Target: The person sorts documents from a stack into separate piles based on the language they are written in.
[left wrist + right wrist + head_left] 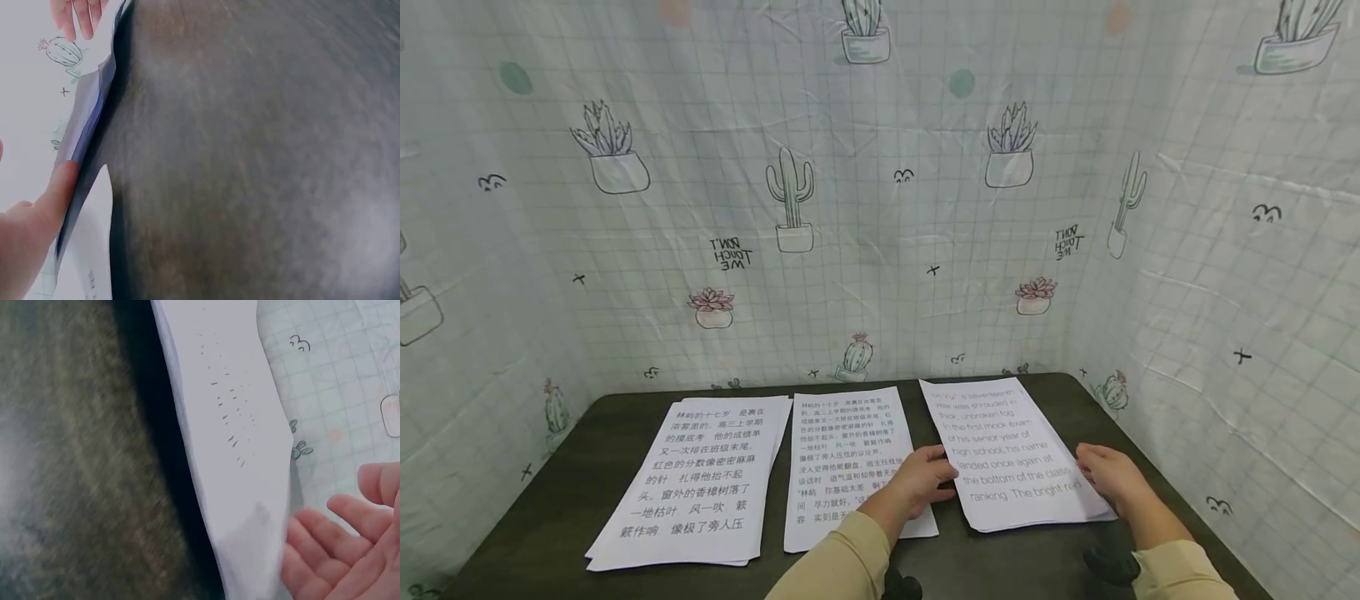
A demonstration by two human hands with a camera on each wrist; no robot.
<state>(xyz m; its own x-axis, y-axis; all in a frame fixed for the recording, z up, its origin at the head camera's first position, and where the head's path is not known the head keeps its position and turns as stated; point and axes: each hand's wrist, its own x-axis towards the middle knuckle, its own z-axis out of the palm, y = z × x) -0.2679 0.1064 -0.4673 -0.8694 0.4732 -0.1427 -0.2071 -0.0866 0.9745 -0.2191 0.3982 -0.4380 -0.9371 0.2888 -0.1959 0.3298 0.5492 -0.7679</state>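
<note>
An English-printed paper stack lies at the right of the dark table, its sheets slightly fanned near the lower right corner. At its left edge is my left hand, which also overlaps the middle stack. The left thumb touches the paper edge in the left wrist view. My right hand is at the stack's right edge; in the right wrist view its fingers are spread loosely, fingertips right at the paper's side. The middle Chinese-printed stack is partly hidden by the left hand and sleeve.
At the left lies another stack with larger Chinese print, its sheets a little uneven. A dark table carries all three stacks. Behind and beside it hangs a curtain with cactus drawings.
</note>
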